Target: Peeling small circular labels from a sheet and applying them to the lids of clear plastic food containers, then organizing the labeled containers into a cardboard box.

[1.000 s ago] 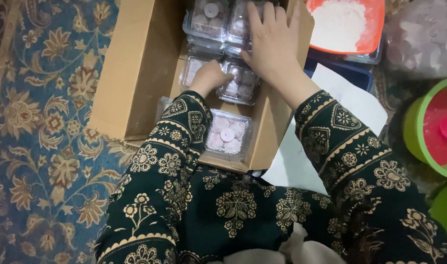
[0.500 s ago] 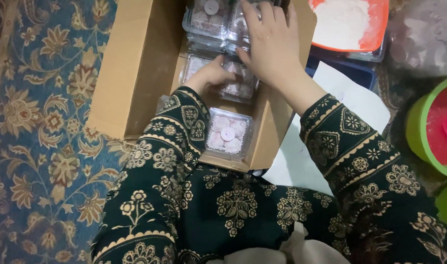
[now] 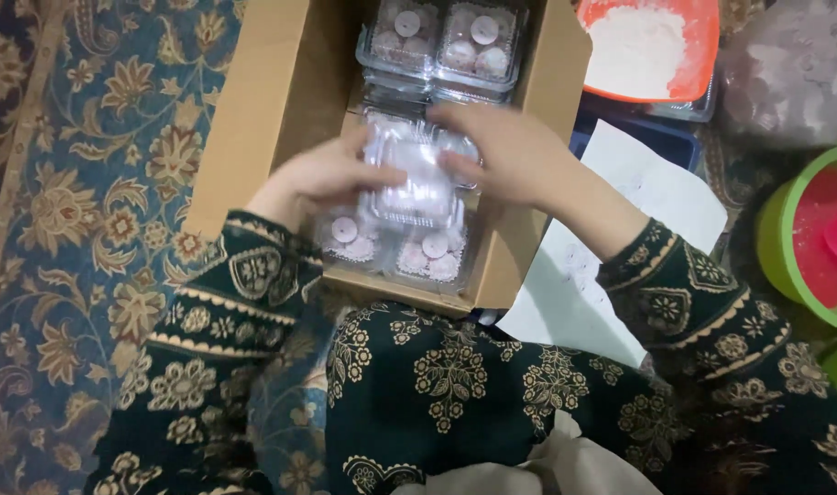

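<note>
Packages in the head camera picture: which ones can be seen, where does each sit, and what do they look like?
Cardboard box: open, brown, on the patterned carpet.
Clear clamshell container: held over the box between the left hand and right hand, blurred.
Stacked clear containers: far end of the box, pale round sweets, round white stickers.
Two more containers: near end of the box, same look.

Held pack: I see a clear plastic clamshell, blurred, raised over the open brown cardboard box.
Far end: two clear clamshells side by side, round white labels on the lids.
Near end: two more clamshells, same white round labels, pale pink rounds inside.
</note>
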